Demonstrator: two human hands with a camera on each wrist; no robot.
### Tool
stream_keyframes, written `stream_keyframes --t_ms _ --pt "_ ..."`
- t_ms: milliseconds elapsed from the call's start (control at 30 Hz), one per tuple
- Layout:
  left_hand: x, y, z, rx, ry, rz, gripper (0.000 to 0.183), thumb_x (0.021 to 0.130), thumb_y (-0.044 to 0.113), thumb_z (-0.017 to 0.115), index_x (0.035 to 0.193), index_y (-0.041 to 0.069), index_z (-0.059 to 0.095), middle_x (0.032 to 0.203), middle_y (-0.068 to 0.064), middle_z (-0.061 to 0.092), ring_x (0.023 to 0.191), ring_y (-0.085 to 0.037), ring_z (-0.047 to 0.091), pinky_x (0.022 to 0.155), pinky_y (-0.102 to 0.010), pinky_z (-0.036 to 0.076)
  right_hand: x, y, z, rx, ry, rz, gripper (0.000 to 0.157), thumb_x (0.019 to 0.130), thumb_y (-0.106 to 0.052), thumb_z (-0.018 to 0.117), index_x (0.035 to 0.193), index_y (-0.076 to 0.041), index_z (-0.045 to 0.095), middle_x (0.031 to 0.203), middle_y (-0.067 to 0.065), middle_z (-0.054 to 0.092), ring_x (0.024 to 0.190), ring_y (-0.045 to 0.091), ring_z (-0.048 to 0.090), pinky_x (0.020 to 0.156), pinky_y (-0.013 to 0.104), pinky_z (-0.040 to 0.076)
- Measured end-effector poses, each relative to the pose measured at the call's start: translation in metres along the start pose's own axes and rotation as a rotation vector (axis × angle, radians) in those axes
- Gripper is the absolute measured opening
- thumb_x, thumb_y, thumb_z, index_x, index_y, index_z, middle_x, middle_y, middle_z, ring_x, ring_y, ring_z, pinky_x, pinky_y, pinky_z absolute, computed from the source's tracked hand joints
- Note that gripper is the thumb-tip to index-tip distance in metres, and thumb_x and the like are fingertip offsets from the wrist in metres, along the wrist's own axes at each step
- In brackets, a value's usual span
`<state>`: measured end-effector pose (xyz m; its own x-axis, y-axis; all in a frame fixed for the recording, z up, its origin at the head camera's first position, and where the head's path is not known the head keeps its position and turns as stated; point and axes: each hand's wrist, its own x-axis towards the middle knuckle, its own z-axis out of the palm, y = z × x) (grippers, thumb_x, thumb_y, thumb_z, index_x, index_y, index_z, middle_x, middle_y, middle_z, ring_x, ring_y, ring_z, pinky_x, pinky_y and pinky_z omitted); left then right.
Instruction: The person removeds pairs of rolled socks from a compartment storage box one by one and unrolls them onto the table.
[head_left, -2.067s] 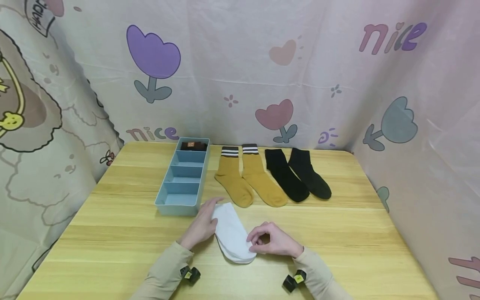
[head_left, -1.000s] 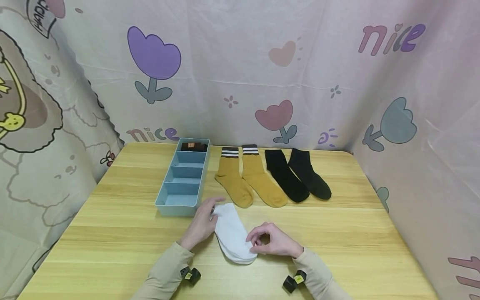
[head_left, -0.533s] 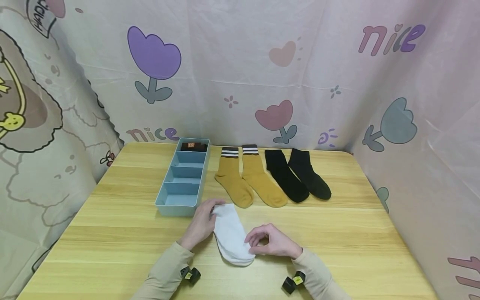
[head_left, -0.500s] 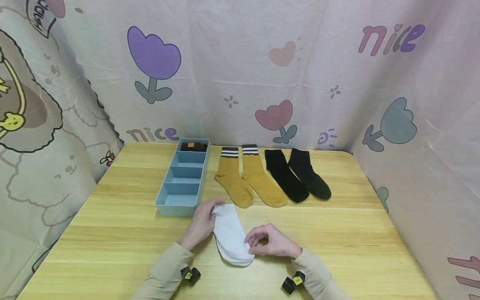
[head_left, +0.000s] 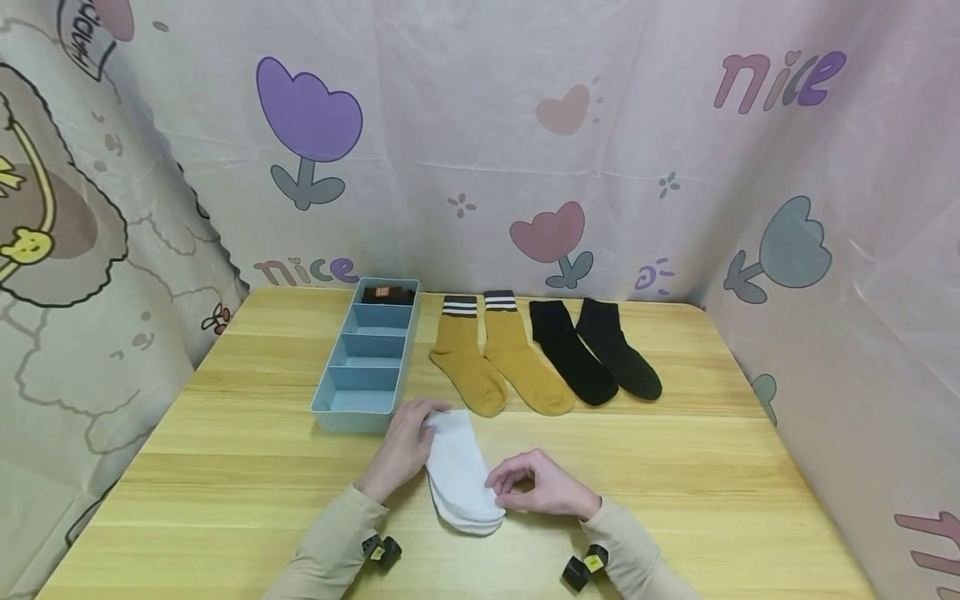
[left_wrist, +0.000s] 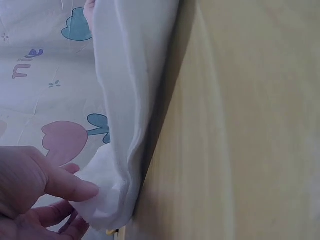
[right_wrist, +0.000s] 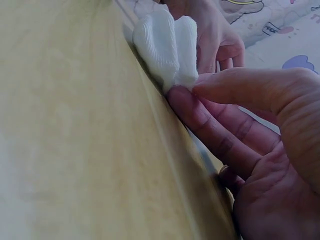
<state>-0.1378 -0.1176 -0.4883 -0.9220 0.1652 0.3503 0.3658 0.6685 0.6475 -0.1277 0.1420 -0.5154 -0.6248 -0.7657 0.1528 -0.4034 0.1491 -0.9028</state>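
Two white socks, stacked one on the other, lie in front of me on the table. My left hand pinches them at the cuff end; in the left wrist view its thumb is on the white cloth with fingers behind. Near the toe end, my right hand pinches their right edge between thumb and fingers. The right wrist view shows two rounded toes of the white socks side by side, just above my fingertips.
A blue divided box stands left of the socks, a dark folded item with an orange label in its far compartment. Behind the white socks lie two mustard socks with striped cuffs and two black socks. Printed cloth hangs around the table.
The toe end of the white socks has shifted slightly left and toward me, the right hand moving with it. The left hand stays at the cuff end, almost unmoved.
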Motion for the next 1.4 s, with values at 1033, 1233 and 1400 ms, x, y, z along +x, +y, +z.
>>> stream_keyframes --t_ms 1033,1233,1400 --pt "0.008 0.015 -0.004 -0.222 -0.002 -0.057 0.017 0.09 -0.006 0.064 0.101 0.002 0.076 0.104 -0.016 0.077 0.097 -0.031 0.073 0.082 -0.038 0.061 -0.017 -0.002 -0.033 0.236 -0.135 -0.009 0.03 0.087 0.008 0.064 0.115 0.016 0.062 0.088 0.038 0.058 0.076 -0.004 0.064 0.065 0.014 0.052" --pt "0.015 0.02 0.005 -0.282 -0.137 -0.034 0.023 0.089 -0.006 0.065 0.109 0.001 0.075 0.111 -0.017 0.075 0.102 -0.032 0.071 0.084 -0.036 0.061 -0.032 -0.002 -0.056 0.185 -0.201 0.076 0.027 0.087 0.003 0.068 0.112 0.015 0.066 0.093 0.038 0.064 0.079 -0.004 0.066 0.07 0.018 0.057" --pt "0.022 0.024 0.015 -0.292 -0.27 -0.009 0.03 0.086 -0.007 0.068 0.115 0.0 0.072 0.117 -0.02 0.072 0.1 -0.031 0.071 0.086 -0.034 0.06 -0.041 -0.004 -0.072 0.114 -0.217 0.121 0.022 0.086 0.001 0.069 0.107 0.01 0.069 0.088 0.033 0.068 0.074 -0.005 0.064 0.066 0.02 0.057"
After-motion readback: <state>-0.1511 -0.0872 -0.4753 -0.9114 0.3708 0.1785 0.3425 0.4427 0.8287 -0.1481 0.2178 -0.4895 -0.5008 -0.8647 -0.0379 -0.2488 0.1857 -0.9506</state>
